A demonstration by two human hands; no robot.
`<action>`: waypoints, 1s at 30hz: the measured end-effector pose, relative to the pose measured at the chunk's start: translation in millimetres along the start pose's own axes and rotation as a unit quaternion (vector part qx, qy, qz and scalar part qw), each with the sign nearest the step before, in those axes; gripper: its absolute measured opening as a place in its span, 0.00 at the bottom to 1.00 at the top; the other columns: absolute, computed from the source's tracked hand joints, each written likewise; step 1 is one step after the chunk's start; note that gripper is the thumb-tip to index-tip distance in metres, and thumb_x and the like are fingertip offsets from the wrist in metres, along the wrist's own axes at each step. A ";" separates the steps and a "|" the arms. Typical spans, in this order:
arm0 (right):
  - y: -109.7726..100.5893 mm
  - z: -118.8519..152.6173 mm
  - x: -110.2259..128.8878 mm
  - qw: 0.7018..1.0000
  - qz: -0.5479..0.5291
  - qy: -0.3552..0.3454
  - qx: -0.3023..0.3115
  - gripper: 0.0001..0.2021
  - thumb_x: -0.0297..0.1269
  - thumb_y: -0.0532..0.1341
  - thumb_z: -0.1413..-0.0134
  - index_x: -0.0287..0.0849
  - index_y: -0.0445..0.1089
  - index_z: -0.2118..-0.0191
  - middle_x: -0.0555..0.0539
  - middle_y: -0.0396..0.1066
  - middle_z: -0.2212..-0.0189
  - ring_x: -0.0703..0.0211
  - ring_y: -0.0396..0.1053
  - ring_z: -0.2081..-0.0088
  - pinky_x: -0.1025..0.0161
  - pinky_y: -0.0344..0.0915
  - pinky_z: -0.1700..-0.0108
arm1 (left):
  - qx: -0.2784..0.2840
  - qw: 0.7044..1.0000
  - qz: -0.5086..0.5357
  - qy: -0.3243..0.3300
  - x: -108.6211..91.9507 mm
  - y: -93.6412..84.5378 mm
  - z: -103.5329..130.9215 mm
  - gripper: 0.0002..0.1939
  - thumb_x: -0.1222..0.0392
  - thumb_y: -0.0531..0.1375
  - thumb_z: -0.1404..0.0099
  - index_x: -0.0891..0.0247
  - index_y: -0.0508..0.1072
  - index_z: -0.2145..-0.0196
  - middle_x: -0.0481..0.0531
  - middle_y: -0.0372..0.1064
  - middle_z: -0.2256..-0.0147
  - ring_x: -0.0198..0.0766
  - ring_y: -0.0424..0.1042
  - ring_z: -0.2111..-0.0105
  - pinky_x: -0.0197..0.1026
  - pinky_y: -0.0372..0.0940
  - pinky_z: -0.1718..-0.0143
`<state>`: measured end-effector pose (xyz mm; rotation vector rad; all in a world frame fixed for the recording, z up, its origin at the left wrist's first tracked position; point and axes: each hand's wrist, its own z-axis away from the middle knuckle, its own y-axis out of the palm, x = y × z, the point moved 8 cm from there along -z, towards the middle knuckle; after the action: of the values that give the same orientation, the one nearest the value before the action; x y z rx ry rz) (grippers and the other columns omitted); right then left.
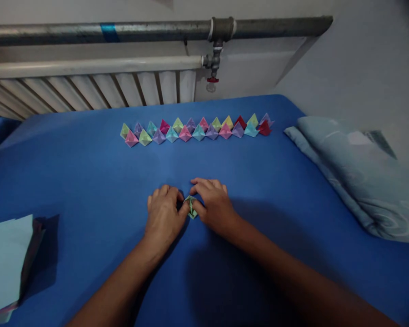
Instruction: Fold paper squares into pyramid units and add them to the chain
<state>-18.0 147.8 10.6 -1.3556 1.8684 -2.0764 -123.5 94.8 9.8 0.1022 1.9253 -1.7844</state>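
Note:
A small green folded paper piece (191,207) lies on the blue sheet between my two hands. My left hand (165,211) grips its left side, the thumb pressed at the paper's edge and the fingers curled behind. From the other side, my right hand (214,202) has its thumb on the paper, with the index finger bent just above it. Part of the paper is hidden under the thumbs. Farther off, several folded paper pieces (198,132) in pink, purple, green, yellow, red and light blue stand in two close rows.
At the left edge lies a stack of paper (7,263), light blue on top. A folded pale blue-green cloth (361,177) is on the right. Behind the blue surface (98,177) are a white radiator (122,86) and a metal pipe (157,32) with a red-handled valve (212,80).

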 end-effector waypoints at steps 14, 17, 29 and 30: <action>0.5 -1.8 -7.3 0.998 -0.063 -0.013 0.027 0.08 0.29 0.61 0.52 0.44 0.70 0.64 0.44 0.70 0.51 0.51 0.63 0.47 0.50 0.56 0.48 | 0.032 0.998 0.049 -0.003 4.4 -0.1 -0.6 0.05 0.59 0.60 0.42 0.61 0.71 0.67 0.52 0.68 0.64 0.46 0.66 0.60 0.49 0.58 0.57; -0.3 -1.7 -9.4 0.997 -0.072 -0.003 0.036 0.09 0.29 0.61 0.54 0.45 0.70 0.63 0.45 0.70 0.50 0.51 0.63 0.47 0.50 0.56 0.48 | 0.045 0.997 0.055 -0.010 5.9 0.2 -0.7 0.07 0.58 0.61 0.43 0.61 0.71 0.66 0.52 0.69 0.63 0.46 0.66 0.59 0.49 0.58 0.56; -5.9 -2.2 -11.4 0.991 -0.124 0.017 0.049 0.12 0.29 0.62 0.56 0.44 0.70 0.62 0.45 0.68 0.47 0.53 0.63 0.47 0.52 0.56 0.47 | 0.051 0.989 0.138 -0.009 10.2 -3.2 -2.6 0.07 0.59 0.60 0.44 0.61 0.73 0.66 0.53 0.69 0.64 0.45 0.67 0.60 0.49 0.60 0.56; -10.7 -1.4 -16.4 0.985 -0.163 0.025 0.042 0.11 0.29 0.61 0.55 0.44 0.69 0.62 0.45 0.68 0.49 0.55 0.65 0.49 0.54 0.58 0.49 | 0.048 0.982 0.185 -0.011 14.4 -5.1 -2.6 0.07 0.60 0.59 0.43 0.61 0.72 0.66 0.52 0.69 0.64 0.43 0.67 0.61 0.47 0.61 0.58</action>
<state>-3.4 160.9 10.4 -1.7001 1.6448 -2.3251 -138.7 92.5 8.5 0.4424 1.6738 -1.6162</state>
